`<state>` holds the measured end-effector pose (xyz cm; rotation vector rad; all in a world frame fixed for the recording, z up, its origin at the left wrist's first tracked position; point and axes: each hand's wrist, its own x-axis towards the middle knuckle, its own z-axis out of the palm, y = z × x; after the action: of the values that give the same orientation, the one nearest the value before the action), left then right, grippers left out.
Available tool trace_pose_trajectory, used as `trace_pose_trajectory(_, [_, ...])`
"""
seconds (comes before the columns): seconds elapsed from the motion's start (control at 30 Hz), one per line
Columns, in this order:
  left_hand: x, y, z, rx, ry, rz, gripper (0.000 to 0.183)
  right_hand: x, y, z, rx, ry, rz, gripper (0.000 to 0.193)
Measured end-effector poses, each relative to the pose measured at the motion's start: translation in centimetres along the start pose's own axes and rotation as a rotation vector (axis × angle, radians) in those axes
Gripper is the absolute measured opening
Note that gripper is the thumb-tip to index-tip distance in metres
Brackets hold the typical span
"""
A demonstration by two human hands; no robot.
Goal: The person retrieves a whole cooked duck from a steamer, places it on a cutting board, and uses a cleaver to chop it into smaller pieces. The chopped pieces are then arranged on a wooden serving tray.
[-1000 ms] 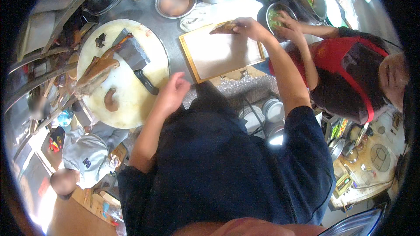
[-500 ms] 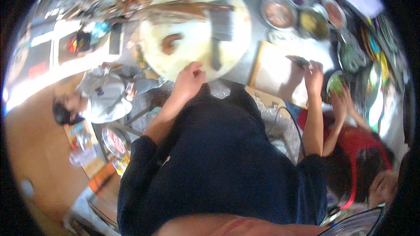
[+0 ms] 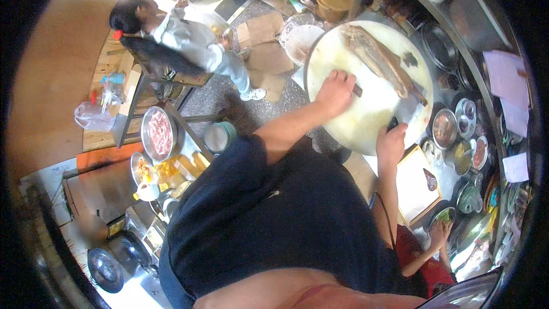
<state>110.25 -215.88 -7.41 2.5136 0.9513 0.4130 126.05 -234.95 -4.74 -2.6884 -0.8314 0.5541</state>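
My left hand is closed on a small brown piece, perhaps cured meat, on the big round cutting board. My fingers cover most of that piece. In my right hand, at the board's near right edge, is a cleaver, gripped by its dark handle with the blade flat over the board. A long brown slab, like dried or cured meat, stretches across the far side of the board and reaches the blade. A dark scrap lies beyond it.
Right of the board sits a wood-edged white board with a dark triangular piece. Bowls of ingredients stand beyond it. A person's hands work at a bowl of greens. Another person sits at the left, near a bowl of pink meat strips.
My right hand has left the white board, where the dark piece now lies, and taken up the cleaver. My left hand has closed on the brown piece. The view has turned.
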Motion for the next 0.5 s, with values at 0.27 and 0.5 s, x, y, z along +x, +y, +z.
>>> trace_pose_trajectory(0.27, [-2.5,-2.5,-1.6,-0.124,0.046,0.199,0.038,-2.2,4.4,-3.7,-0.017,0.266,0.069,0.049])
trace_pose_trajectory(0.5, [-4.0,-1.2,-1.4,-0.258,-0.107,0.223,0.038,-5.8,5.2,-6.1,0.384,0.346,0.183,0.026])
